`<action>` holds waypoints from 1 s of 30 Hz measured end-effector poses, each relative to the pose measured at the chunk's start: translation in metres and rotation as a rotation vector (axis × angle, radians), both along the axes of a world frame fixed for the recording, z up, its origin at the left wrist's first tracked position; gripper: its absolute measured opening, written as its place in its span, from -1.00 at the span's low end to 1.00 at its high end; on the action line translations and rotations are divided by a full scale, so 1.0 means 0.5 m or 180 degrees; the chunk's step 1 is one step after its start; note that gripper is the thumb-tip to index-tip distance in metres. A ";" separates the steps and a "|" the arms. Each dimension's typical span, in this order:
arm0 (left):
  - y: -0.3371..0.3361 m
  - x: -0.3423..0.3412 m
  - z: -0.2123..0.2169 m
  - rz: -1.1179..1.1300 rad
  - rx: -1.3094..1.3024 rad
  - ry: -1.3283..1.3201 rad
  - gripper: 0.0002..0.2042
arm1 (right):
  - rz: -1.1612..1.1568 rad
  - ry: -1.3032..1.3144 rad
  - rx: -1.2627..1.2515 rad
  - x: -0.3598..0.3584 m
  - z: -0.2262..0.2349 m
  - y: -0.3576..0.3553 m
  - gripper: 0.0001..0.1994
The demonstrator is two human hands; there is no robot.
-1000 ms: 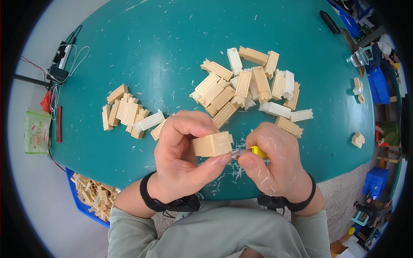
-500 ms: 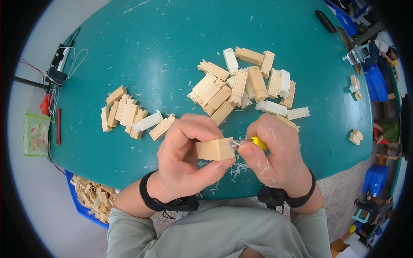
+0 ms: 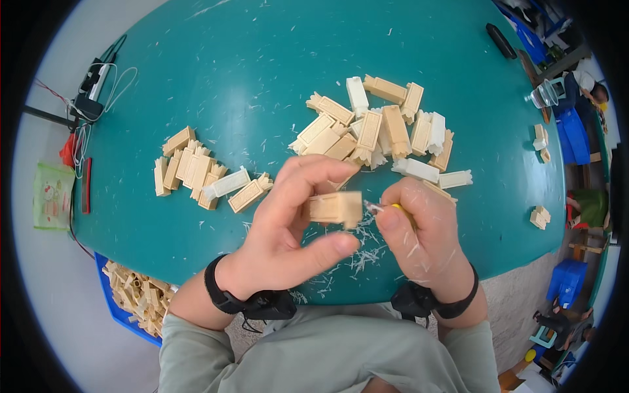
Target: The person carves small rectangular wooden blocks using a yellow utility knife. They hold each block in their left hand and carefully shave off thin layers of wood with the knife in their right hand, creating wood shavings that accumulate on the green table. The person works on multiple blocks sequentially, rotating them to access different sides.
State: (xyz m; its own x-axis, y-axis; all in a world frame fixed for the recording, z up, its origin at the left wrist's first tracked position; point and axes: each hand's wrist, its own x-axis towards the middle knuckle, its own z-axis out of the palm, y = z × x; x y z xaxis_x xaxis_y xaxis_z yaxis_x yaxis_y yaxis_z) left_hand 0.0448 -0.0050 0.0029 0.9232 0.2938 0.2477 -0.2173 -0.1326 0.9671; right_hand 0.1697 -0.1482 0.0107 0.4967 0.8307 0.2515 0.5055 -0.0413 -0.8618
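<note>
My left hand (image 3: pixel 282 236) holds a beige plastic block (image 3: pixel 326 208) with a raised frame on its side, between its curled fingers; the thumb is lifted off below it. The block's right end is blurred by motion. In the fist of my right hand (image 3: pixel 422 229) is a small yellow-handled knife (image 3: pixel 398 207), most of its handle hidden by the fingers. Its blade points left, a short gap from the block. Pale shavings (image 3: pixel 367 252) lie on the green table (image 3: pixel 216 72) under my hands and cling to my right hand.
Beige and white blocks (image 3: pixel 395 131) are heaped beyond my hands, with a smaller group (image 3: pixel 196 167) to the left. A blue bin (image 3: pixel 118 313) of beige pieces sits below the table's left edge. A power strip (image 3: pixel 92 92) lies far left, a clear cup (image 3: pixel 542 95) at right.
The block has turned in my left hand, showing its framed side, and my left thumb has come away from it. The knife blade has drawn back from the block's end.
</note>
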 end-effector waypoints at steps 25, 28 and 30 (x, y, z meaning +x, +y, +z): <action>-0.014 -0.009 -0.023 0.0676 0.0683 -0.0739 -0.59 | 0.0073 -0.0697 0.0169 -0.015 -0.011 -0.002 -0.72; -0.015 -0.011 -0.027 0.0593 0.0571 -0.0769 -0.58 | 0.0086 -0.0718 0.0194 -0.015 -0.011 -0.002 -0.71; -0.013 -0.012 -0.026 0.0522 0.0634 -0.0738 -0.57 | 0.0091 -0.0755 0.0217 -0.013 -0.012 -0.002 -0.71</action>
State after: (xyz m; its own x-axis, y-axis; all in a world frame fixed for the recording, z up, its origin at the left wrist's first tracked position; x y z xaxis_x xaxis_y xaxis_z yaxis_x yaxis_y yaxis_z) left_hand 0.0387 -0.0115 -0.0098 0.7801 0.3585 0.5128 -0.3884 -0.3651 0.8461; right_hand 0.1630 -0.1491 0.0049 0.3934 0.8207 0.4142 0.6942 0.0301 -0.7191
